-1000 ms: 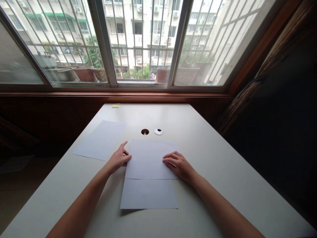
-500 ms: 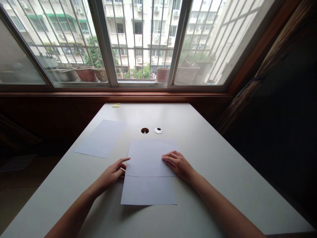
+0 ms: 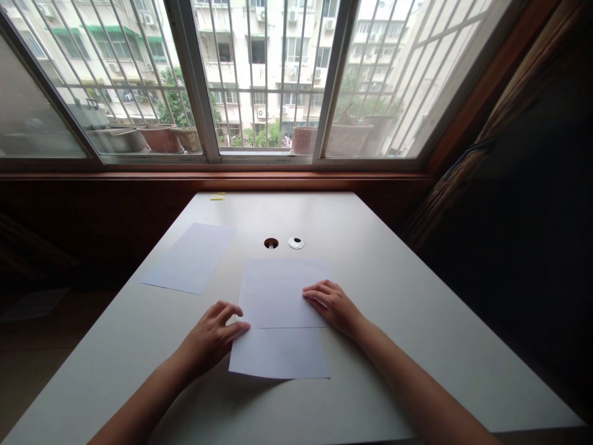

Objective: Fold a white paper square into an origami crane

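A white sheet of paper (image 3: 282, 293) lies in front of me, overlapping a nearer sheet of paper (image 3: 280, 353), whose front edge lifts off the table and casts a shadow. At the left edge, where the two sheets meet, my left hand (image 3: 217, 330) has its thumb on top of the paper and its index finger bent. It grips the nearer sheet; its lower fingers are hidden. My right hand (image 3: 331, 306) rests on the right side of the farther sheet, fingers extended and pressing on the paper, holding nothing.
Another white sheet (image 3: 189, 256) lies flat at the left of the white table (image 3: 393, 364). Beyond the papers are a round cable hole (image 3: 271, 243) and a round cover (image 3: 296, 243). A yellow-edged scrap (image 3: 217, 196) sits at the far edge, below the barred window.
My left hand has turned, bringing its thumb onto the paper's left edge. The nearer sheet's left front corner has shifted slightly up and right. My right hand stays in place.
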`<state>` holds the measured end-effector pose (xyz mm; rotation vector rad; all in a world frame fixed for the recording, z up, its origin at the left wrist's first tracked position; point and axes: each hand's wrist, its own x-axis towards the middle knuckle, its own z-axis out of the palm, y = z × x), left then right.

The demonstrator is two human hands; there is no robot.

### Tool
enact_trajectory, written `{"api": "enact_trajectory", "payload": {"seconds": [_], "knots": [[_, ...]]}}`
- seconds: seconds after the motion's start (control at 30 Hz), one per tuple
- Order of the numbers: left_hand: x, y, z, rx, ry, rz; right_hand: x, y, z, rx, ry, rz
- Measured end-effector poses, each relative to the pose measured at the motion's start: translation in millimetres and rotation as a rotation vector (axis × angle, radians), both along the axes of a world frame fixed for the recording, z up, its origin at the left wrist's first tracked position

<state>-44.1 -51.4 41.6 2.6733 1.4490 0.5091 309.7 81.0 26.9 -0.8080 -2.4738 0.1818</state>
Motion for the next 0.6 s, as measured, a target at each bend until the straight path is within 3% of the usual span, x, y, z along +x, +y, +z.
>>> {"api": "enact_trajectory", "payload": {"seconds": [0.23, 0.47, 0.6], "knots": [[9, 4, 5.2, 0.039, 0.084, -0.19, -1, -1, -0.7, 0.018, 0.001, -0.005], [4, 11, 0.8, -0.065, -0.073, -0.177, 6, -4, 13.0, -0.05, -0.082, 0.057], [1, 13, -3.8, -0.1, -0.15, -0.169, 15, -9, 26.7, -0.18, -0.129, 0.124]]}}
